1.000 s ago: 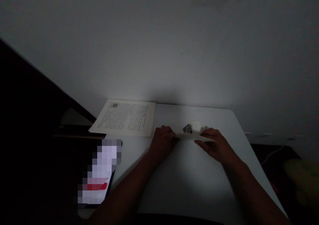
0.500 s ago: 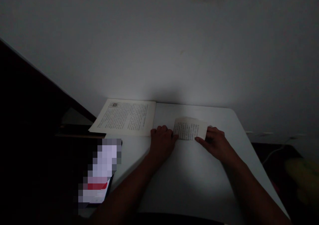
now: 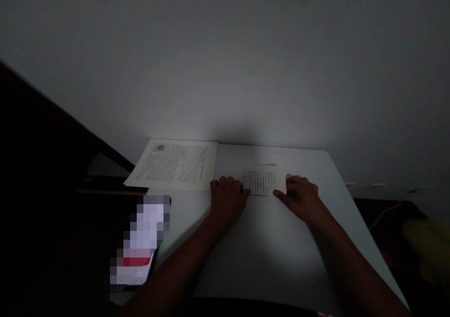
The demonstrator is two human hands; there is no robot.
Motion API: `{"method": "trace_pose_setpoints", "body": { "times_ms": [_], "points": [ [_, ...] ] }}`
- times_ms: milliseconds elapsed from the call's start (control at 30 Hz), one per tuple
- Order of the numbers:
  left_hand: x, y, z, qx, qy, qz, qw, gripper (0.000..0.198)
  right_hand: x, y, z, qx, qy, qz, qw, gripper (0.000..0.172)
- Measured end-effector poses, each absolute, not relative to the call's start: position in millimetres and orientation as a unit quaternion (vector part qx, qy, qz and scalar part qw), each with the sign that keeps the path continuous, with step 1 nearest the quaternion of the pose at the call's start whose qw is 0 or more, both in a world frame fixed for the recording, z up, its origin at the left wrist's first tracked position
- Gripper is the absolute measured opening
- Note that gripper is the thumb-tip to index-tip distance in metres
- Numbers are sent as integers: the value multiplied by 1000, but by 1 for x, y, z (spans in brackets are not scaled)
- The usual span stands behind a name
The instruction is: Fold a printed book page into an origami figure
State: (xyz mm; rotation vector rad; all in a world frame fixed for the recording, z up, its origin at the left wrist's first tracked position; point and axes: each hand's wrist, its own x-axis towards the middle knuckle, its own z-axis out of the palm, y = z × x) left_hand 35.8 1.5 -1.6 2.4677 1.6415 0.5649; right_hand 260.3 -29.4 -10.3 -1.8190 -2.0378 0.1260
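Note:
A small folded sheet of printed paper (image 3: pixel 262 182) lies on the white table in front of me. My left hand (image 3: pixel 228 196) rests at its left edge, fingers curled down and thumb pressed on the corner. At the opposite end, my right hand (image 3: pixel 301 197) has its thumb on the near right corner, with the fingers bent behind the right edge. Dim light hides the undersides of both hands.
A larger stack of printed pages (image 3: pixel 176 165) with a QR code sits at the table's back left. Below it, a lit phone (image 3: pixel 140 242), partly pixelated, lies along the left edge. The white table (image 3: pixel 274 251) stands against a grey wall (image 3: pixel 225 64). A pale cable (image 3: pixel 386 211) runs at the right.
The folded paper's right side has come down flatter, and its right edge sits slightly further left. My right hand has shifted a little left; my left hand stays nearly in place.

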Motion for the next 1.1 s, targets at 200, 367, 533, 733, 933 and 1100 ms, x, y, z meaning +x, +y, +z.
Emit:
{"method": "trace_pose_setpoints", "body": {
  "times_ms": [200, 367, 533, 733, 933, 1100],
  "points": [
    [37, 3, -1, 816, 542, 191, 67, 28, 258, -28, -8, -655, -731, 34, 189, 36],
    [37, 3, 1, 821, 539, 180, 56, 28, 257, -28, -10, -665, -723, 14, 187, 39],
    [37, 3, 2, 820, 540, 183, 61, 27, 251, -27, -11, -701, -672, -2, 239, 38],
    [37, 4, 3, 824, 538, 169, 60, 25, 231, -34, 7, -605, -721, -76, 329, 23],
    [36, 5, 1, 825, 537, 166, 54, 25, 206, -41, 7, -497, -832, -38, 243, 15],
    [36, 6, 2, 827, 541, 142, 57, 26, 202, -37, 1, -487, -847, -35, 211, 21]
  ]
}}
